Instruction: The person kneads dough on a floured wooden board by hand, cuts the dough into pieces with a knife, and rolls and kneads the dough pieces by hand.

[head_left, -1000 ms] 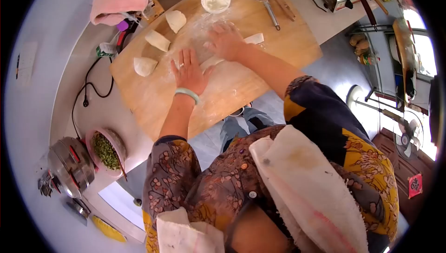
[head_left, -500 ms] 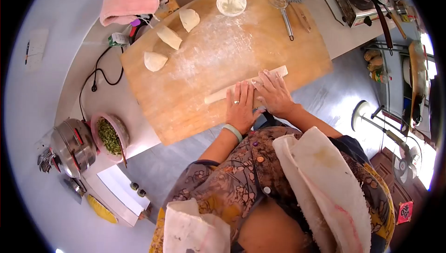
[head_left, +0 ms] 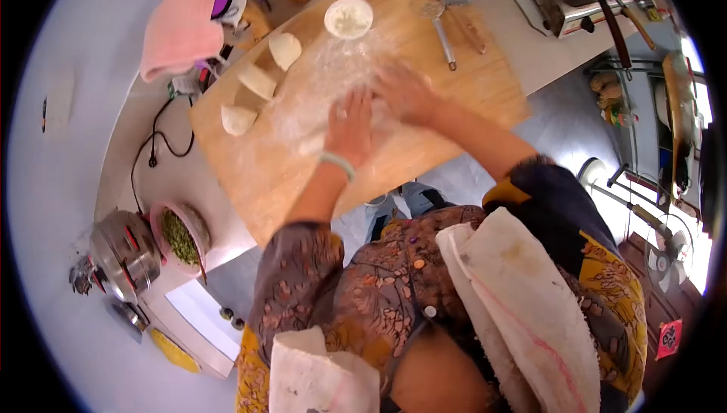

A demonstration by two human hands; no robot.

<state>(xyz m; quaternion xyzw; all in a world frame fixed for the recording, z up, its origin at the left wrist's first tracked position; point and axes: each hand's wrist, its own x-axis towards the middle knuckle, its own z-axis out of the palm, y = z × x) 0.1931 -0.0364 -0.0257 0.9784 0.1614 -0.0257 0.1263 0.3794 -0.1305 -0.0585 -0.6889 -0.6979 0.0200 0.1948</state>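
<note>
A pale dough log lies on the floured wooden board; mostly only its left end shows, the rest being covered by my hands and blur. My left hand lies flat over it with fingers stretched out, a ring and a pale bracelet on that side. Farther right, my right hand is smeared by motion, fingers extended and palm down on the log. Beyond my left hand sit three cut dough pieces, one nearest, another in the middle and the last farthest.
A white bowl of flour stands at the board's far side. A small strainer lies to its right. At left are a pink bowl of chopped greens, a steel pot and a black cord. A pink cloth sits upper left.
Both hands have slid forward, away from my body, across the board with the dough log beneath them. My arms are now stretched farther out, and the view has shifted slightly.
</note>
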